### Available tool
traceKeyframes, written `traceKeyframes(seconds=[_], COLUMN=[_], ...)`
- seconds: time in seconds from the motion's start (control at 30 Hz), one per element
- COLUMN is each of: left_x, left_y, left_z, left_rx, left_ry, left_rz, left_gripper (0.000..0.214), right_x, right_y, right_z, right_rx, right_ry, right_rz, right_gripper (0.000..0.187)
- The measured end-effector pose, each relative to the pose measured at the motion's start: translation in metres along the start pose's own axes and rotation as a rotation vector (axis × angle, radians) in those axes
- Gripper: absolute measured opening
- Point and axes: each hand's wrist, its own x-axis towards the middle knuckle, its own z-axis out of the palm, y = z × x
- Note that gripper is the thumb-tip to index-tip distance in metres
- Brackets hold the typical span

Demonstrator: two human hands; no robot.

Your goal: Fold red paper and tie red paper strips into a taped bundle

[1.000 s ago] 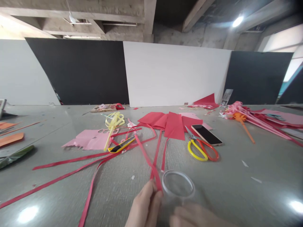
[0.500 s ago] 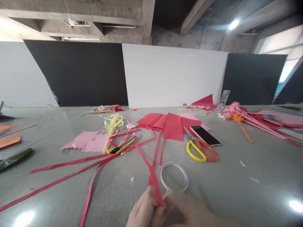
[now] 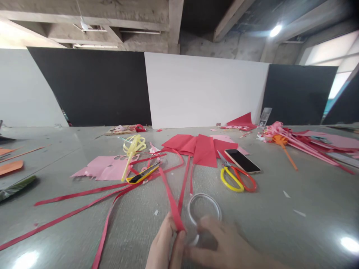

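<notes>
Red paper strip point(image 3: 172, 201) pinched in left hand point(image 3: 162, 244), liable to slip if loosened. Right hand point(image 3: 226, 241) blurred, hold unclear.

Open lane on the right side of the grey bench point(image 3: 269, 224); clutter on the left.
From the near right corner, a lane runs between the yellow-and-red-handled scissors point(image 3: 227, 164) and the pink paper bundle point(image 3: 304, 144), crossed only by flat white paper scraps point(image 3: 299, 213). A clear round ring point(image 3: 204, 195) blocks the right hand point(image 3: 221, 239) ahead; narrow red paper strips point(image 3: 56, 199) span the left side; an upright white panel point(image 3: 207, 89) bars the far edge.
</notes>
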Motion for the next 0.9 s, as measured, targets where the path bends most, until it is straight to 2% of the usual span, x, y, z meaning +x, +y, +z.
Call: traceKeyframes(seconds=[0.1,0.37,0.6,0.7,0.77,0.9], left_x=[-0.001,-0.003,-0.005,-0.004,-0.002,0.005], left_y=[-0.003,-0.008,-0.023,-0.023,-0.020,-0.012], left_z=[-0.001,-0.002,0.005,0.005,0.004,0.003], left_rx=[0.007,-0.009,-0.013,-0.102,-0.213,-0.403], left_ry=[0.007,-0.020,0.056,-0.008,-0.098,-0.305], left_rz=[0.013,0.015,0.017,-0.013,-0.040,-0.150], left_gripper=[0.032,0.031,0.027,0.023,0.024,0.032], right_x=[-0.001,-0.001,0.002,0.001,0.000,-0.001], right_y=[0.003,0.008,0.006,0.008,0.011,0.016], right_z=[-0.005,0.010,0.003,0.000,-0.001,0.001], right_rx=[-0.025,0.112,0.336,0.457,0.514,0.657], right_ry=[0.027,0.002,-0.031,0.060,0.116,0.103], right_rz=[-0.067,-0.031,0.058,0.164,0.245,0.317], right_gripper=[0.032,0.041,0.051,0.054,0.055,0.056])
